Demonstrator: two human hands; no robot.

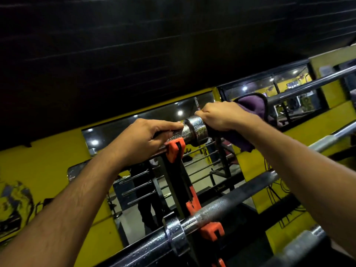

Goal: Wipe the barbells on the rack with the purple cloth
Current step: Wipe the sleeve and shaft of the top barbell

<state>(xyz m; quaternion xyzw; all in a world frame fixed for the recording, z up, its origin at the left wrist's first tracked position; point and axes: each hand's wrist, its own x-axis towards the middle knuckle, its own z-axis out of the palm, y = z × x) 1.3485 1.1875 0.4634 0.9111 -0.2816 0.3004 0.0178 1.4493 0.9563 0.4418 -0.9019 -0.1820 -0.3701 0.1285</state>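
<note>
Left hand [146,134] fingers curl over the top barbell [194,130]; right hand [221,116] clamps the 1 purple cloth [252,108] round it; 2 more barbells [221,207] lie below.

The right hand [221,117] and purple cloth [252,108] hide the upper barbell [194,128] beneath them. The lower barbell [221,207] runs off the bottom edge; the wall mural [13,205] is blurred.

Both forearms are bare up to the frame edge, without sleeves; the left hand [146,134] and right hand [221,117] wear no gloves, rings or watch.
</note>
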